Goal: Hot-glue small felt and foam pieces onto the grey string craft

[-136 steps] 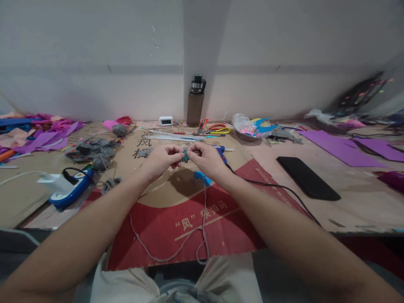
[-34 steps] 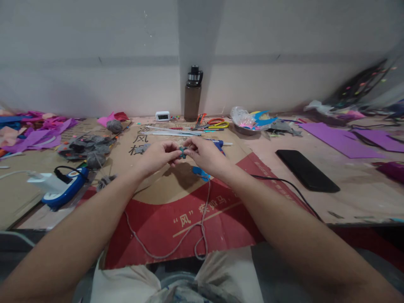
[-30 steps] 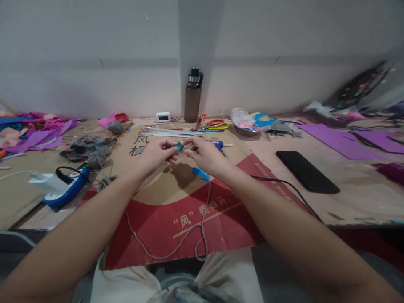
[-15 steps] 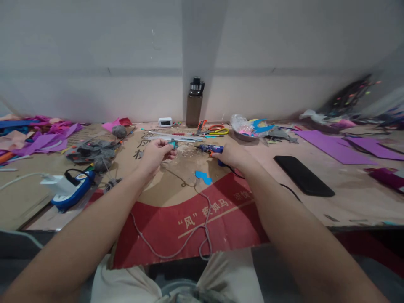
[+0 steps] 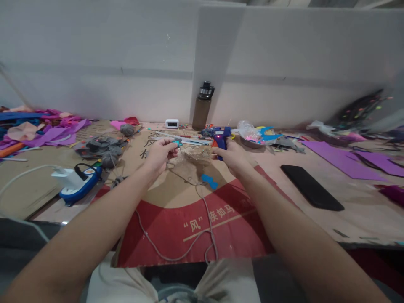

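Note:
My left hand point(image 5: 159, 154) is closed, pinching a small teal felt piece point(image 5: 177, 143) above the cardboard sheet point(image 5: 176, 198). A grey yarn strand point(image 5: 202, 210) trails from near that hand down the cardboard toward me. My right hand point(image 5: 229, 155) is wrapped round the handle of a blue glue gun point(image 5: 221, 137), lifted off the table with its nozzle pointing left toward the felt piece. A blue felt cutout point(image 5: 209, 181) lies on the cardboard between and below both hands.
A brown water bottle point(image 5: 202, 107) and a small white clock point(image 5: 172, 123) stand at the wall. Grey yarn balls point(image 5: 105, 151) and a blue-white power strip point(image 5: 77, 185) sit left. A black phone point(image 5: 311, 192), purple sheets point(image 5: 334, 151) and a scrap bowl point(image 5: 252, 134) lie right.
My right hand let go of the teal piece, reached right, took hold of the blue glue gun and lifted it. My left hand kept the teal piece.

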`<move>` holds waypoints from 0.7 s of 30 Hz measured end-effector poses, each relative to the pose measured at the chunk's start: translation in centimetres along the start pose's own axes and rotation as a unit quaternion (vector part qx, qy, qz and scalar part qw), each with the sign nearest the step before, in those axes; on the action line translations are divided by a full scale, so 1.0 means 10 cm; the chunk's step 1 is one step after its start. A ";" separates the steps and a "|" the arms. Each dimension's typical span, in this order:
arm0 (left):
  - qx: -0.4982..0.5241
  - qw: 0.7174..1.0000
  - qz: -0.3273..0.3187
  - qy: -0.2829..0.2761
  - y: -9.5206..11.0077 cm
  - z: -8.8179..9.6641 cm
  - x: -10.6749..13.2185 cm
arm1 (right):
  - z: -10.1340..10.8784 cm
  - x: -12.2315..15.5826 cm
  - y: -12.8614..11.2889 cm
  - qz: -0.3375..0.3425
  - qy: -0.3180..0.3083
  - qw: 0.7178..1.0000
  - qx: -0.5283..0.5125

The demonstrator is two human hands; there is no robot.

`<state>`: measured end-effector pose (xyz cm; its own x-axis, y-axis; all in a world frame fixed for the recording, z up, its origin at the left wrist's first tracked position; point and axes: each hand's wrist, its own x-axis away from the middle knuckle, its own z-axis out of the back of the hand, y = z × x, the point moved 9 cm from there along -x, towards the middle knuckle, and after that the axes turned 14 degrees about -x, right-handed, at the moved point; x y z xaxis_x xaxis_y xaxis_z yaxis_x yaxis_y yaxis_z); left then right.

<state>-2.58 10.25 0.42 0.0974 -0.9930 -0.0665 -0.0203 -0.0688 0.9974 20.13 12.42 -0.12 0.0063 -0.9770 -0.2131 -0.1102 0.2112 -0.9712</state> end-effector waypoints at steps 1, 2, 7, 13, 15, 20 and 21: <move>0.003 1.000 0.003 0.007 -0.01 0.02 -0.01 | -0.08 0.04 -0.05 0.010 -0.024 0.999 -0.030; 0.007 1.000 0.004 0.013 -0.02 0.04 -0.02 | -0.16 0.08 -0.12 0.023 -0.047 0.998 -0.047; 0.034 0.999 0.008 0.032 -0.05 0.10 -0.05 | -0.43 0.32 -0.40 0.061 -0.110 0.992 0.030; 0.031 0.998 0.017 0.046 -0.05 0.11 -0.04 | -0.50 0.35 -0.39 0.120 -0.122 0.967 0.186; 0.036 0.998 0.013 0.043 -0.04 0.11 -0.04 | -0.50 0.34 -0.37 0.142 -0.125 0.960 0.208; 0.046 0.998 0.011 0.033 -0.02 0.08 -0.04 | -0.53 0.36 -0.35 0.152 -0.138 0.952 0.229; 0.046 0.998 0.011 0.034 -0.02 0.08 -0.03 | -0.53 0.36 -0.36 0.150 -0.138 0.951 0.231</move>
<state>-3.36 10.53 0.23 0.1630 -0.9858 -0.0394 -0.1144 -0.0585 0.9917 15.25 7.98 3.14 0.3117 -0.8388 -0.4464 0.2996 0.5326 -0.7916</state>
